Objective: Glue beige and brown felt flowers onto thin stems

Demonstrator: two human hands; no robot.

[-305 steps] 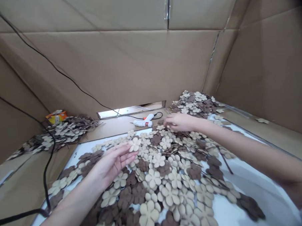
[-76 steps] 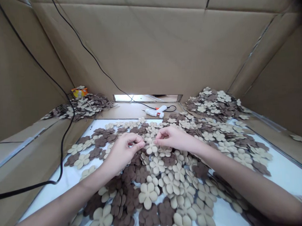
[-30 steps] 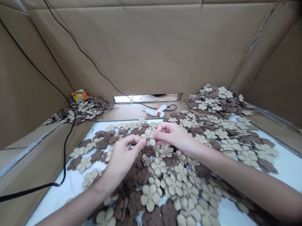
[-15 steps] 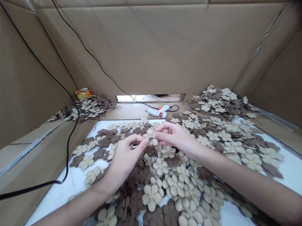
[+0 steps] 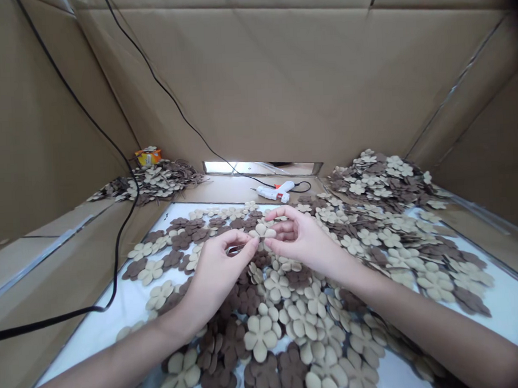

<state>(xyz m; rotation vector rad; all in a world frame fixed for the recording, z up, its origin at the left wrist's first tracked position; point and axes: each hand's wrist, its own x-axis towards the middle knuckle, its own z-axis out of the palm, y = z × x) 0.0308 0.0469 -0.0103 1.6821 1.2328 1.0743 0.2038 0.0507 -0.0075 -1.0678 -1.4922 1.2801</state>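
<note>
A small beige flower (image 5: pixel 263 231) is held up between both hands near the middle of the head view. My left hand (image 5: pixel 223 261) pinches its left side between thumb and index finger; a thin brown strip shows inside that hand. On the flower's right, my right hand (image 5: pixel 301 238) has its fingers curved and apart from the thumb, with the fingertips close to the petals. Many beige flowers (image 5: pixel 260 337) and dark brown flowers (image 5: pixel 262 376) lie spread and overlapping on the white surface (image 5: pixel 88 350) below the hands.
A white glue gun (image 5: pixel 276 191) lies beyond the hands. Flower piles stand at the back left (image 5: pixel 155 181) and back right (image 5: pixel 382 180), with an orange box (image 5: pixel 148 157) behind the left one. A black cable (image 5: pixel 119 234) hangs down the left. Cardboard walls (image 5: pixel 258 79) surround the surface.
The thumb and fingers of my right hand have spread further apart around the flower, and the flower has tilted. The camera view has shifted slightly.
</note>
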